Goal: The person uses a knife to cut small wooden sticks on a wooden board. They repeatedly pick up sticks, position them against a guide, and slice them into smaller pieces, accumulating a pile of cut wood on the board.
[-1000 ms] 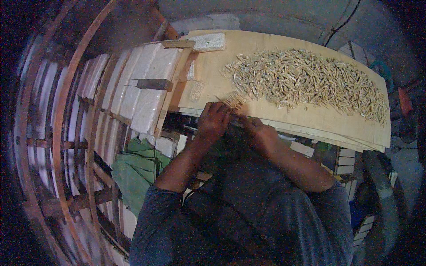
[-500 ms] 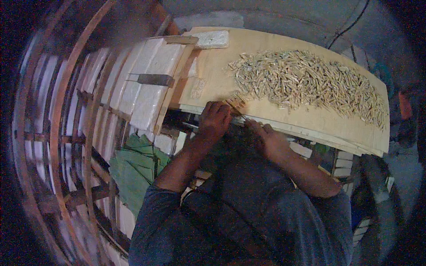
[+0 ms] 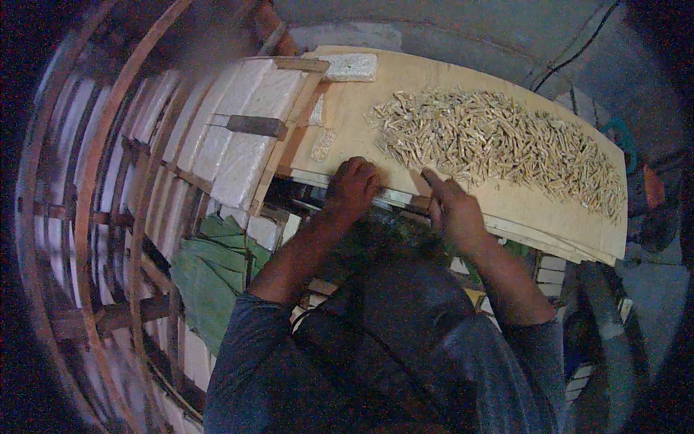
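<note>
pile of short tan sticks (image 3: 499,145) lies spread on pale board (image 3: 412,69). r hand (image 3: 452,206) is by pile's near side, l hand (image 3: 354,186) at board's near edge, fingers bent; too dim to tell what either grips, if anything. small clear-wrapped pkt (image 3: 324,145) sits just beyond l hand, w/ white pack (image 3: 350,67) near far edge. green sheets (image 3: 213,271) lower l.

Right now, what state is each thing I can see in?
Pale board: partly covered.
Short sticks: loose, heaped on the board.
Left hand: fingers curled, at the board's near edge.
Right hand: fingers bent, near the sticks; whether its grip holds anything is unclear.
White blocks: film-wrapped, side by side.
Pronged tool: lying on the blocks.
Green sheets: overlapping, unevenly stacked.
</note>
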A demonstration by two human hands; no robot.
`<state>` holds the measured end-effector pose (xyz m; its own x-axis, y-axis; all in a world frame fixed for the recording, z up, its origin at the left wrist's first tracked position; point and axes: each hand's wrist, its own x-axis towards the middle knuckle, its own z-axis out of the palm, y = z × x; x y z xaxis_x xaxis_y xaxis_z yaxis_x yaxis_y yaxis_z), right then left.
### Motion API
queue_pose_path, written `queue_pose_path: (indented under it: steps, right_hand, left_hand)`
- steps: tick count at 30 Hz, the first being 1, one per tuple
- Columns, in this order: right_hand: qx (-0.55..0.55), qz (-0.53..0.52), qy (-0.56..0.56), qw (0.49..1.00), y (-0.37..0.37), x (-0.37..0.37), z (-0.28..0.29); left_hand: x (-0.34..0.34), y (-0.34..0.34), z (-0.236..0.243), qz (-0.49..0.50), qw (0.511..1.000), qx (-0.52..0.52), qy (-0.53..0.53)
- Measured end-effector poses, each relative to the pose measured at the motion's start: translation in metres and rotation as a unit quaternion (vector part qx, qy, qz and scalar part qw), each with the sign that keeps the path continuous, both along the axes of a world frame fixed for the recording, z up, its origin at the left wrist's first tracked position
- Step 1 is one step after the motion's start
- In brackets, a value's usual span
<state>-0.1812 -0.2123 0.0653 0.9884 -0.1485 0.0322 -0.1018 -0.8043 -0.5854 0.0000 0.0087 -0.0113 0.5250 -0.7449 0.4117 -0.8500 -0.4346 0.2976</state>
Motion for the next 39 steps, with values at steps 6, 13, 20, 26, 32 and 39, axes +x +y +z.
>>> queue_pose_path:
  steps: [6,13,20,26,32,39]
  right_hand:
    - [-0.026,0.059,-0.011,0.998,0.029,0.003,-0.030]
    - [-0.034,0.069,-0.015,0.997,0.036,0.013,-0.039]
    - [-0.012,0.057,-0.058,0.997,0.030,0.001,-0.027]
    - [-0.037,0.085,-0.013,0.996,0.038,0.014,-0.037]
    - [0.010,0.059,-0.014,0.998,0.032,-0.016,-0.008]
    - [-0.010,0.078,0.030,0.996,0.043,0.013,-0.035]
  left_hand:
    - [-0.006,-0.002,0.013,-0.028,0.997,0.031,-0.065]
    - [-0.002,0.002,0.008,-0.036,0.999,-0.003,-0.036]
    - [-0.006,-0.003,0.007,-0.029,0.997,0.047,-0.054]
    - [-0.003,0.002,0.016,-0.051,0.991,0.076,-0.096]
    - [-0.004,0.006,-0.001,0.002,0.998,0.053,-0.034]
    - [-0.012,0.004,0.026,0.006,0.998,0.052,-0.030]
